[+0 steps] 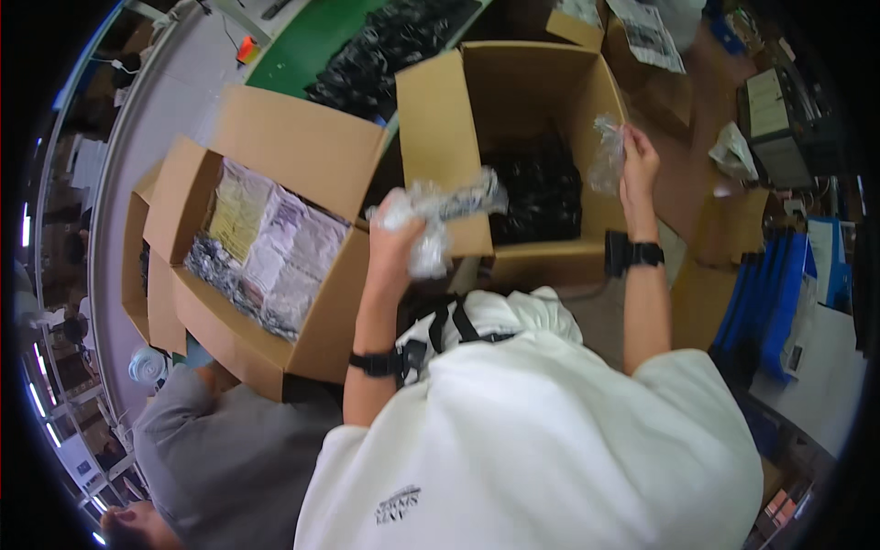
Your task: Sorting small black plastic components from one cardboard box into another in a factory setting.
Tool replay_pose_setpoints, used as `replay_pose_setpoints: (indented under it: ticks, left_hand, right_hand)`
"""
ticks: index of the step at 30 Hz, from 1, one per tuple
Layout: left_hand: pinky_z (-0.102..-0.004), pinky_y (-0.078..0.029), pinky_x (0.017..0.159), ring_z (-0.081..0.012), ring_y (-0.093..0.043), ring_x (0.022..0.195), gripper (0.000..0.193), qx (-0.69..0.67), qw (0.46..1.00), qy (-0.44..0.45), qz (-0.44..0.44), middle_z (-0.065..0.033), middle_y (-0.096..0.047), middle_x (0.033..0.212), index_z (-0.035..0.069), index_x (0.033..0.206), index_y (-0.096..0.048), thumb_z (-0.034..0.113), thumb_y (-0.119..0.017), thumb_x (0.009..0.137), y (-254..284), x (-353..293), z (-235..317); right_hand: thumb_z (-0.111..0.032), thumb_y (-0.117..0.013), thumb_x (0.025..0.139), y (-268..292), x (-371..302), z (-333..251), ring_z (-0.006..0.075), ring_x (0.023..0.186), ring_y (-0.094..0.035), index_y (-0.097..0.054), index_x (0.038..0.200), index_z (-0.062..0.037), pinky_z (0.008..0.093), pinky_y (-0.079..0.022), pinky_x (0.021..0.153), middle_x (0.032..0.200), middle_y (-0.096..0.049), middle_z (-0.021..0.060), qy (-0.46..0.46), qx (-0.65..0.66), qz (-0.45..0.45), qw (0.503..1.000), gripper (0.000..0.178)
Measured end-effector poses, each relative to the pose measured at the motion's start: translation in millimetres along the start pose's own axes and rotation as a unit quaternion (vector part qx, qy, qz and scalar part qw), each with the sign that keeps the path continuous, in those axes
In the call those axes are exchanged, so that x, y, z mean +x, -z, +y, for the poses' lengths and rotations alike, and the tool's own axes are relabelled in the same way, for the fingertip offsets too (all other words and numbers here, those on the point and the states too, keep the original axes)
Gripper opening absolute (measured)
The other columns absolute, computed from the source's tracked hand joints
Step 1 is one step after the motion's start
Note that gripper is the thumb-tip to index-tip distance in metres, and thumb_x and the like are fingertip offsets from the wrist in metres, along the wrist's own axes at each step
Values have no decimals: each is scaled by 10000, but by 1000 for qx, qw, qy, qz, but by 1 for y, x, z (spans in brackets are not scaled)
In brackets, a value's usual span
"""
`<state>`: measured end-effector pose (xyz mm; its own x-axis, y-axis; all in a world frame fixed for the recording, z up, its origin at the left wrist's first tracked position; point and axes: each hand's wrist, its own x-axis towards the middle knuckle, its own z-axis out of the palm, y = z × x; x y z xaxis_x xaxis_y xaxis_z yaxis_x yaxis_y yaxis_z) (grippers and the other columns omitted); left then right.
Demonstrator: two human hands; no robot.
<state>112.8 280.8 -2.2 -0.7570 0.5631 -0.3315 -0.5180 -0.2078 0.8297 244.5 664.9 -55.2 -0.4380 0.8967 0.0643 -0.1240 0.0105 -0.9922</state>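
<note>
My left hand is closed around crumpled clear plastic bags, which stick out to the right and hang below the fist; what they contain is blurred. A clear plastic bag is pinched in the fingertips of my right hand, by the right wall of an open cardboard box. Black plastic-wrapped items lie at the bottom of that box. Its left flap is folded outward, behind the bags in my left hand.
To the left, another open carton holds papers and silvery plastic bags. Black bagged items are piled on a green table. A person in a grey shirt is close at my left. Blue folders stand at the right.
</note>
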Motion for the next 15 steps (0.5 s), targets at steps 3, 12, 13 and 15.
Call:
replay_pose_setpoints:
  ticks: [3, 12, 13, 15]
  left_hand:
    - [-297, -530, 735, -138, -641, 829, 299, 68, 997, -16, 19, -53, -653, 964, 16, 1097, -610, 24, -632, 799, -15, 3, -9]
    - [-395, -525, 719, -349, -683, 818, 299, 550, 786, -253, -125, -211, -674, 829, -10, 954, -647, 72, -712, 673, -96, 147, -74]
    - [-417, -529, 720, -406, -661, 829, 287, 561, 781, -234, -145, -223, -679, 827, -18, 923, -648, 93, -723, 670, -119, 150, -80]
    - [-422, -529, 727, -408, -660, 830, 294, 574, 763, -247, -167, -221, -682, 836, -12, 920, -648, 105, -730, 664, -121, 168, -90]
  right_hand:
    - [-111, -548, 996, -1, -15, -28, 65, 664, -480, -612, 1100, -1, 210, -405, 611, 803, -558, 3, 26, 49, -8, 998, 164]
    - [-80, -448, 1015, 3, -58, -49, 32, 545, -333, -577, 1048, -45, 202, -290, 482, 677, -383, -51, -81, 76, -35, 993, 138]
    - [-86, -442, 1018, 18, -64, -47, 32, 546, -335, -577, 1050, -44, 202, -289, 482, 675, -381, -51, -94, 55, -17, 994, 145]
    - [-94, -416, 1027, 23, -80, -50, 31, 550, -344, -577, 1057, -42, 201, -289, 488, 670, -374, -53, -102, 35, -16, 994, 172]
